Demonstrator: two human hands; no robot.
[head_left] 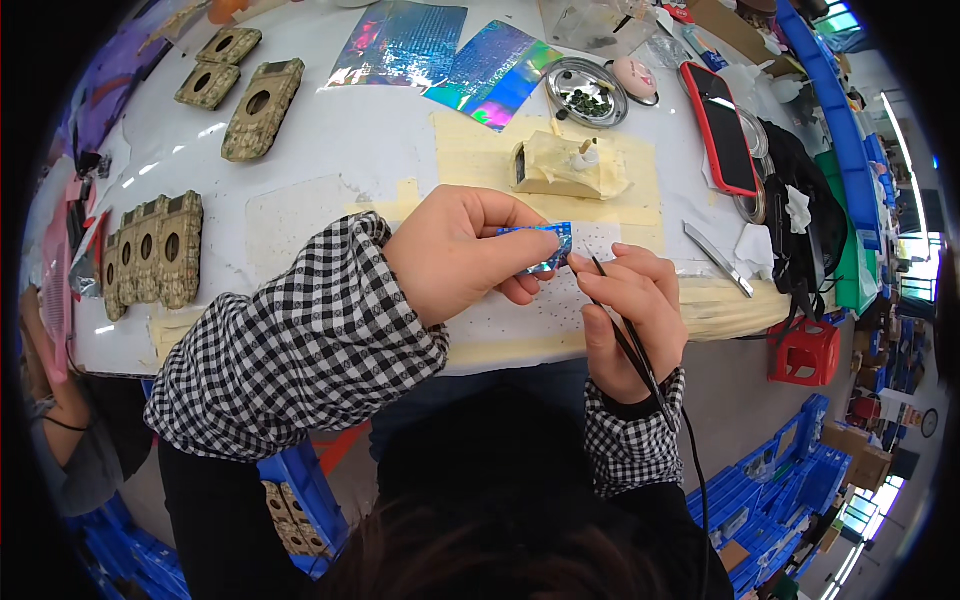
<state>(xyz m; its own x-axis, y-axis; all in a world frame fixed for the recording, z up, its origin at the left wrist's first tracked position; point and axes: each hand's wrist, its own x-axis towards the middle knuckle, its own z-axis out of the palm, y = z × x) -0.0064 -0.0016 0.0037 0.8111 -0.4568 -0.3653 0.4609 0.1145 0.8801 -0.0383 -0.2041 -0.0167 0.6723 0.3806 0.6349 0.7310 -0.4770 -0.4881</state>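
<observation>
Between the thumb and fingers of my left hand (455,245) is a small piece of shiny blue holographic sticker sheet (563,243). My right hand (640,300) is closed around slim black tweezers (638,352), their tips pointing up beside that piece; its fingertips are close to the piece's right edge. A thin black cord (700,470) hangs below the right hand. Just beyond both hands stands a block wrapped in cream tape (550,170), with a small peg on top. Larger holographic sheets (400,45) lie farther back on the white table (330,150).
Camouflage-patterned toy tank hulls (150,250) stand at the left, with several more behind. A round metal dish (587,92) holds small dark parts. To the right are a red-cased phone (718,128), a utility knife (717,258) and a black bag (800,190). A red stool (805,352) stands below.
</observation>
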